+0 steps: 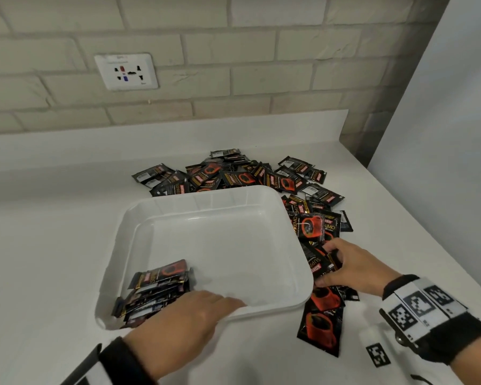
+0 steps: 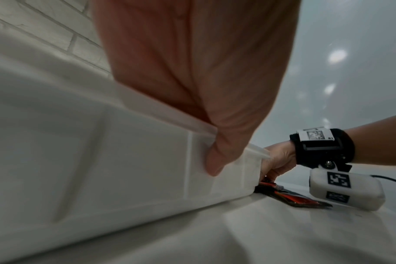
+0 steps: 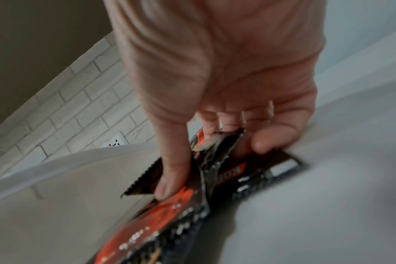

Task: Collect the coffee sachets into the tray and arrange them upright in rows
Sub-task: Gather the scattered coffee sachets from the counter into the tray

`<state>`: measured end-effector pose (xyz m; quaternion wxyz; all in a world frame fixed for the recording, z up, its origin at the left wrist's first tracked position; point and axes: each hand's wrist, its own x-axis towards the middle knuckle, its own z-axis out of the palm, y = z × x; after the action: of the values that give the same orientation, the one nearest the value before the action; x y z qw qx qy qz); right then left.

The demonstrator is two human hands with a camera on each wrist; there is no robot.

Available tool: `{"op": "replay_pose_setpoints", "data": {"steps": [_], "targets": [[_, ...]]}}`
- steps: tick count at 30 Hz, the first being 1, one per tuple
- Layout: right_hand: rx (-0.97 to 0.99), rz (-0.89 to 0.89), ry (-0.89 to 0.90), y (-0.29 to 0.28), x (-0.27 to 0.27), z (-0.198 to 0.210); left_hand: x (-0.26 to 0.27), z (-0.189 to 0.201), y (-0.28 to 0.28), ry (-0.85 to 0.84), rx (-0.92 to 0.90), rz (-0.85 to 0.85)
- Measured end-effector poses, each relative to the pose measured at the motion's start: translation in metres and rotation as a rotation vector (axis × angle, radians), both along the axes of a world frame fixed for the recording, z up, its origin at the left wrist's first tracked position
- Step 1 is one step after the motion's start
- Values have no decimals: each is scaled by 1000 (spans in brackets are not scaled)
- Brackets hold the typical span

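White plastic tray [image 1: 264, 198]: I note my left hand [image 1: 184, 318] gripping its near rim, right hand [image 1: 350, 269] pinching black-and-red foil coffee sachets [image 3: 215, 166] beside it.

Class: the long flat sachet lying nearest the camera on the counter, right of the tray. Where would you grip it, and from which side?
Probably pinch the coffee sachet at its near short end, from the person's side. It lies flat, far end tucked under others.

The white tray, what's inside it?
The tray holds one bunch of sachets leaning in its near-left corner. The left hand covers the near rim, hiding anything beneath it.
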<state>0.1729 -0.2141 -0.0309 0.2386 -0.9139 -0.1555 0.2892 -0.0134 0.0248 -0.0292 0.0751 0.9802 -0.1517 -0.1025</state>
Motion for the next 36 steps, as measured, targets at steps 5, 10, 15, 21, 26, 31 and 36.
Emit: {"op": "replay_pose_setpoints", "data": {"steps": [5, 10, 15, 21, 26, 31, 36], "targets": [[42, -46, 18, -3, 3, -8, -6, 1, 5, 12, 39, 32], [115, -96, 77, -8, 8, -7, -13, 13, 5, -11, 2, 86], [254, -252, 186, -22, 8, 6, -5, 25, -5, -97, -184, 88], [364, -373, 207, -44, -2, 17, 14, 43, -29, -205, -367, 114], [523, -440, 71, -53, -14, 22, 33, 25, -46, -112, -896, 282], [786, -495, -40, -52, -24, 39, 48, 25, -52, -9, -1136, 419], [936, -469, -105, -32, -29, 49, 63, 24, -61, 106, -1161, 464]]}}
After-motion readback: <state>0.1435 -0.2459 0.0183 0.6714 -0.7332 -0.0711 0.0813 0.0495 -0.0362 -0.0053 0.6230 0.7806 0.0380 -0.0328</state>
